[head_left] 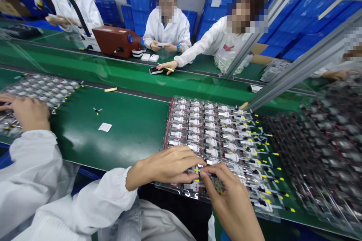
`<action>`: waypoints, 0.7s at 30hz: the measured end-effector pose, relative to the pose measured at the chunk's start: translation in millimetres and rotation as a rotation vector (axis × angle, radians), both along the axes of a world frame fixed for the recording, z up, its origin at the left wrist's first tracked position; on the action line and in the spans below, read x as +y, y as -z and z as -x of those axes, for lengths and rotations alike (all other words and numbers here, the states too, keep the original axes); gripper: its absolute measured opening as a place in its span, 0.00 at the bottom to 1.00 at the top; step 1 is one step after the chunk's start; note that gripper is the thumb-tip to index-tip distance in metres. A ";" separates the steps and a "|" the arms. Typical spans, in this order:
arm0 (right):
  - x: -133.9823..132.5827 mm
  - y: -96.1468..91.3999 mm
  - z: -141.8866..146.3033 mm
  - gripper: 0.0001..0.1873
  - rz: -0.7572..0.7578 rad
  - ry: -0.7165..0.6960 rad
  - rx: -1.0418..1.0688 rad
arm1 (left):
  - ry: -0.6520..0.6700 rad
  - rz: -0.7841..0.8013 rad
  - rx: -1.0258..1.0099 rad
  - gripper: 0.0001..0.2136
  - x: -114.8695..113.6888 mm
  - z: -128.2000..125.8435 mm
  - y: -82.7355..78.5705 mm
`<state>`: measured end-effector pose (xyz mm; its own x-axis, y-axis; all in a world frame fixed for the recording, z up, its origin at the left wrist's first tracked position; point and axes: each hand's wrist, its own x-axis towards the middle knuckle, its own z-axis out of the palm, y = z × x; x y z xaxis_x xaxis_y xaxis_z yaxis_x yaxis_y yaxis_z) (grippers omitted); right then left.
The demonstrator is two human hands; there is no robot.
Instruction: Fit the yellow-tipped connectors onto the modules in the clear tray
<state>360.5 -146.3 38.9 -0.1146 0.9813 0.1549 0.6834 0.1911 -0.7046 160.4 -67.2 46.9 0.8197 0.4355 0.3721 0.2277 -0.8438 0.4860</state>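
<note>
A clear plastic tray [210, 131] lies on the green work surface in front of me. It holds rows of small white-labelled parts with red wires and yellow-tipped black leads. My left hand [172, 163] reaches over the tray's near edge, its thumb and fingertips closed in a pinch. Opposite it, my right hand [229, 186] is also closed, thumb against fingers, with the fingertips of both hands nearly meeting. Whatever small piece sits between them is mostly hidden by the fingers and too small to name.
Stacked filled trays [325, 147] stand close on the right. To the left are a white paper square [105, 127], a small yellow-tipped lead [97, 111] and another person's hand [31, 113] over a tray. Beyond the green belt [127, 69], a co-worker's hand [168, 67] touches a dark device.
</note>
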 end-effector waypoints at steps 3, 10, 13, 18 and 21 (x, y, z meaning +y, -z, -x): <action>0.7 2.0 -4.1 0.10 0.006 -0.041 -0.016 | -0.002 -0.010 -0.001 0.15 -0.3 -0.5 0.2; 1.1 6.8 -10.3 0.10 0.005 -0.077 -0.060 | 0.037 -0.009 -0.006 0.16 -0.3 -1.6 4.7; 0.8 7.3 -11.5 0.10 -0.013 -0.111 -0.082 | 0.045 0.017 0.013 0.16 0.0 -1.5 4.4; 0.7 7.6 -11.0 0.09 -0.027 -0.088 -0.114 | -0.001 0.028 0.037 0.14 -1.6 -1.3 0.6; 0.7 8.4 -10.8 0.09 -0.044 -0.063 -0.138 | -0.009 0.004 0.071 0.11 -3.0 -1.2 -1.9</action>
<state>371.3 -145.5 30.4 -0.1984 0.9641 0.1765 0.7588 0.2651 -0.5950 161.6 -70.2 48.8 0.8400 0.4446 0.3109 0.2696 -0.8394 0.4719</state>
